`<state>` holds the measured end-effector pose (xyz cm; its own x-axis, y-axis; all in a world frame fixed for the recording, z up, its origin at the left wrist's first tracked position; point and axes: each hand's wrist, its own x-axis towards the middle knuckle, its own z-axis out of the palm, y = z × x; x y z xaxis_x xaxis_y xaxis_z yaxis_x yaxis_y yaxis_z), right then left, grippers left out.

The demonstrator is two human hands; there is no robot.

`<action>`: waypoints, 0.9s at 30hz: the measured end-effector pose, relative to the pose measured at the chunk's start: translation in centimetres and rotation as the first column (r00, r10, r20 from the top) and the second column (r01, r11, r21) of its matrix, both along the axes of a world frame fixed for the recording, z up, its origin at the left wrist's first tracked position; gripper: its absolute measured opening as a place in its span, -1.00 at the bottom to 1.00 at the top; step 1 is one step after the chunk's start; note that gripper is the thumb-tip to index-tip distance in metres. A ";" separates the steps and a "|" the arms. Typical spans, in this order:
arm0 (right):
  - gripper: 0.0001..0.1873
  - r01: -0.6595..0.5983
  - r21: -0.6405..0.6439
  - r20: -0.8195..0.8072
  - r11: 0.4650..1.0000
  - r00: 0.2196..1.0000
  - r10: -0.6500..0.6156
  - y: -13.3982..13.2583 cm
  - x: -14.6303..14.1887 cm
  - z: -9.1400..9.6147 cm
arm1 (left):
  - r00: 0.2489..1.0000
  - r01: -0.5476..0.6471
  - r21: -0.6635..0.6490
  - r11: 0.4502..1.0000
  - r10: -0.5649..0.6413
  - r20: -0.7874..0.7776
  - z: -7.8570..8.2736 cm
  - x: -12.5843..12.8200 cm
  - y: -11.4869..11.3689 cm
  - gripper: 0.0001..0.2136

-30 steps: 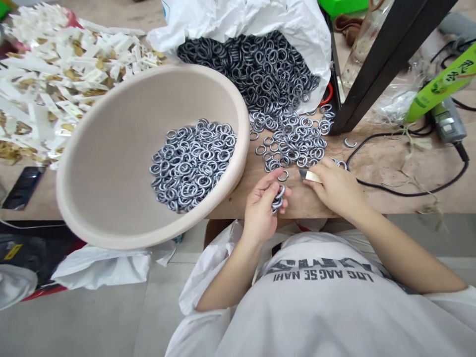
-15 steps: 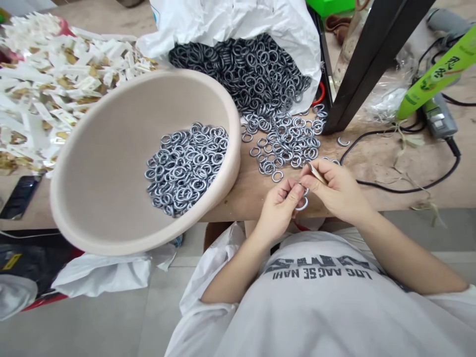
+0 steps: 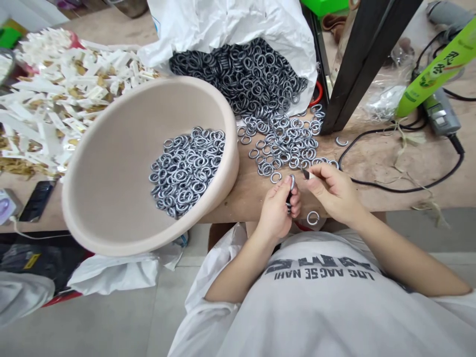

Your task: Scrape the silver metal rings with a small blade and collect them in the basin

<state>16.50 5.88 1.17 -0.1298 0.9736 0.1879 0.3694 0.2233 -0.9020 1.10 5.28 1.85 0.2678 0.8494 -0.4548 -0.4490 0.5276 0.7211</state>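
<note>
My left hand [image 3: 278, 210] is closed round a few grey metal rings; one metal ring [image 3: 292, 182] stands up between thumb and forefinger. In my right hand [image 3: 330, 191] is a small pointed tool [image 3: 306, 174] with a dark tip and a pale body, pinched just right of that ring but apart from it. A loose ring [image 3: 313, 218] lies at the table's front edge below my hands. Beyond them spreads a heap of loose rings [image 3: 286, 141]. To the left, a big beige bowl [image 3: 107, 163] leans tilted with many rings inside.
A white sack [image 3: 230, 22] spills darker rings at the back. White and gold pieces [image 3: 67, 94] pile up at the left, near a phone [image 3: 37, 201]. A dark metal post [image 3: 368, 64], a black cable [image 3: 394, 188] and a green packet [image 3: 435, 72] stand or lie at the right.
My hands have moved apart, and the left one now shows a ring upright in its fingers. A ring that hung by my fingers now lies lower, at the table edge. The view has shifted slightly.
</note>
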 end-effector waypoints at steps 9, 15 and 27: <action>-0.74 -0.058 0.139 0.177 0.989 0.984 0.033 -0.8 0.5 -0.2 | 0.997 -0.077 0.012 0.997 0.077 -0.032 0.0 0.5 0.0 -0.62; -0.68 -0.174 0.148 0.296 0.974 0.947 0.125 -0.9 0.4 1.0 | 0.993 -0.099 0.024 0.995 0.100 -0.057 -0.5 0.8 -0.5 -0.63; -0.63 -0.231 0.143 0.335 0.962 0.926 0.172 -0.7 0.6 1.3 | 0.998 -0.036 0.018 0.999 0.035 0.047 -0.2 0.6 -1.2 -0.63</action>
<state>17.11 5.14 2.46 -0.4010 0.8752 0.2706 0.5595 0.4678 -0.6842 1.68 4.12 1.63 0.2582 0.8670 -0.4263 -0.5004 0.4974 0.7086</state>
